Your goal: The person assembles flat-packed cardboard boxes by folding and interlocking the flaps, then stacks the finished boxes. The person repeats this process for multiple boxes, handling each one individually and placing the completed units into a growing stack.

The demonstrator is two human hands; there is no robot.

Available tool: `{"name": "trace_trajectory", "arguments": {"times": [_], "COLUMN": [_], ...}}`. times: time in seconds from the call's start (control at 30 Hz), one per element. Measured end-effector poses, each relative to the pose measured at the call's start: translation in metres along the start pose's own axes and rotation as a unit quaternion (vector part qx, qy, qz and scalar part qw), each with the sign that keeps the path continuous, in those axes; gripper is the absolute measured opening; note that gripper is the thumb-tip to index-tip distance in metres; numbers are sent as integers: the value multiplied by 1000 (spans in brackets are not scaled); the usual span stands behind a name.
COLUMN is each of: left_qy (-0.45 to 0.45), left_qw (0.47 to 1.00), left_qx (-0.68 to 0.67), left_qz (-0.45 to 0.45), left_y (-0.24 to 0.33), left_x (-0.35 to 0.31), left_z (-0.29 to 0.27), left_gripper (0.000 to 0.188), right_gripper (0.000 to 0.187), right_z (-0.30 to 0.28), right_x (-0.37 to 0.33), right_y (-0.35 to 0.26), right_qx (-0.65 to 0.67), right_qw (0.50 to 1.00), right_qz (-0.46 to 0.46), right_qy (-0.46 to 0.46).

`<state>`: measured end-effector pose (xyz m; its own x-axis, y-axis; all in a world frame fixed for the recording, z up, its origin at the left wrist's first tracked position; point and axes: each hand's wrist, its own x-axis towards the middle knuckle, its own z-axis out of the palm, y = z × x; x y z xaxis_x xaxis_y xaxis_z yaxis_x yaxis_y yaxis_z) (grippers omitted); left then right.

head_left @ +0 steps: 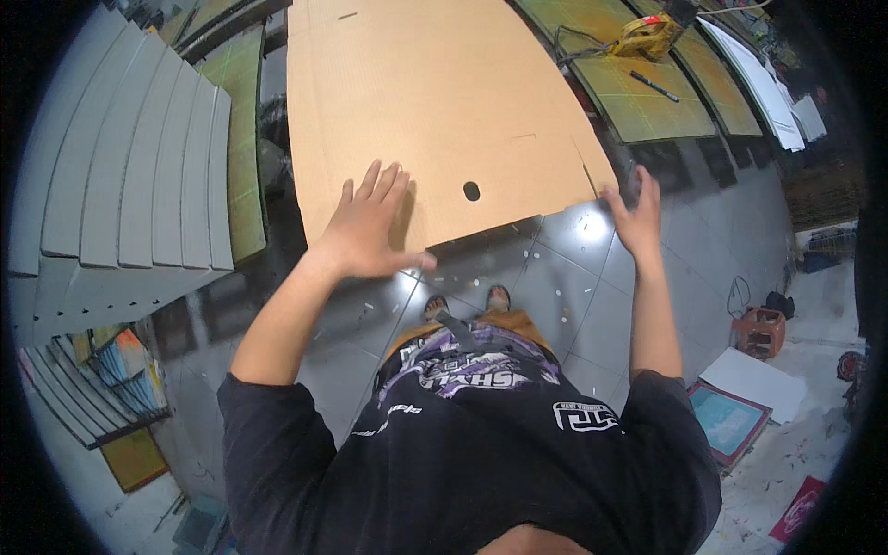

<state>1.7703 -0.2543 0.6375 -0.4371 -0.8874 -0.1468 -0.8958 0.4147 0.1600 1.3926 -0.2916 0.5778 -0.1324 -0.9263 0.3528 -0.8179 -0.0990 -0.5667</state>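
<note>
A large flat sheet of brown cardboard [416,102] lies before me across the boards, its near edge jutting over the floor. Close to that edge it has an oval hole, and short slits show on the right part and near the far end. My left hand [365,227] is over the near left corner, fingers spread and thumb stretched toward the edge; whether the palm presses on it is hard to tell. Beside the near right corner is my right hand [636,215], fingers apart, its thumb side at the cardboard's edge. Neither hand grips anything.
A stack of white folded panels [139,157] stands at the left. Green boards [638,92] lie at the right, bearing a black marker [654,86] and a yellow power tool [646,37]. Farther right are an orange crate [760,333] and a framed screen [727,421]. Scraps dot the tiled floor [573,268].
</note>
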Motion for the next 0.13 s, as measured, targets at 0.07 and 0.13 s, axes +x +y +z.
{"name": "trace_trajectory", "arguments": {"times": [0.07,0.13], "left_qy": [-33,-61], "left_qw": [998,995], "left_qx": [37,48], "left_qz": [-28,-61], "left_y": [8,7], "left_x": [4,2], "left_z": [13,30], "left_gripper": [103,106], "right_gripper": [67,70], "right_z": [-3,5], "right_x": [-5,-1], "right_y": [-25,-64], "right_qx": [-60,-58], "right_qw": [980,941], "right_qz": [-188,-296], "right_qy": [13,-150]}}
